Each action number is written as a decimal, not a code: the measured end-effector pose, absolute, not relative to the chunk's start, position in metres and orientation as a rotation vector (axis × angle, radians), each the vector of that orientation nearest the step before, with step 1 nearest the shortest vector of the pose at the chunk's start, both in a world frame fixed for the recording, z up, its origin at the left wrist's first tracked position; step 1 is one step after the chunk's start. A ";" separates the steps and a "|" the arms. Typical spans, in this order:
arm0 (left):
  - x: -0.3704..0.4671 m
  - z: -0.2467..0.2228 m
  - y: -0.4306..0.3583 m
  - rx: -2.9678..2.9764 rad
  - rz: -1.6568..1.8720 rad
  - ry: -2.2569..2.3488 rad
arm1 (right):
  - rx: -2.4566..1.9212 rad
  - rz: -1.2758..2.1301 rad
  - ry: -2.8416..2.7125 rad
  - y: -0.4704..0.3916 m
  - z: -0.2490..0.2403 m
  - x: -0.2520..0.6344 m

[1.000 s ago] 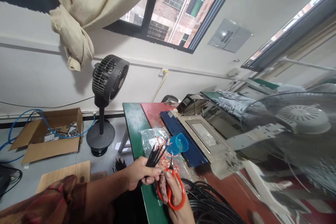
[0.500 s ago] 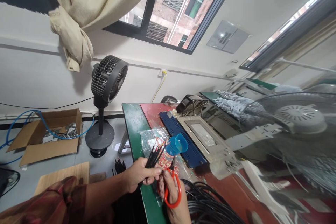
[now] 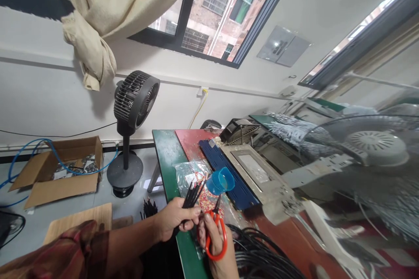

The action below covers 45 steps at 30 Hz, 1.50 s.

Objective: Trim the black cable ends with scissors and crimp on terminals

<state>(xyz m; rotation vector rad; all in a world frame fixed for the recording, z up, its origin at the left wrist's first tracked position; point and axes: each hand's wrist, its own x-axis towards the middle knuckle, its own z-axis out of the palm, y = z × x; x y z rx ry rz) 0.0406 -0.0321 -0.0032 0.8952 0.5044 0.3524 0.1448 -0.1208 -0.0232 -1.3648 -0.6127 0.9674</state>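
My left hand (image 3: 176, 216) is closed round a bundle of thin black cables (image 3: 194, 195), whose ends fan upward. Close beside it, my right hand (image 3: 216, 239) grips orange-handled scissors (image 3: 224, 244), their dark blades pointing up and away from me. The fingers of both hands are nearly touching. Beyond the hands, a clear plastic bag (image 3: 186, 169) lies on the table with many small red and yellow bits (image 3: 207, 202) on it. A blue plastic cup (image 3: 221, 181) stands just past the cable ends. More black cables (image 3: 262, 250) lie coiled right of my right hand.
The green table edge (image 3: 165, 152) runs under my left wrist. Behind the cup sit a blue slotted panel (image 3: 235, 183) and a beige machine (image 3: 255, 165). A white fan (image 3: 376, 144) is at right. On the floor stand a black fan (image 3: 126, 163) and a cardboard box (image 3: 65, 189).
The scissors have tilted slightly to the right, and my right hand has shifted a little. The cable bundle in my left hand has barely moved.
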 end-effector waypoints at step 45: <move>0.038 -0.001 -0.031 0.797 0.379 0.502 | -1.407 0.979 -0.553 -0.119 -0.020 0.142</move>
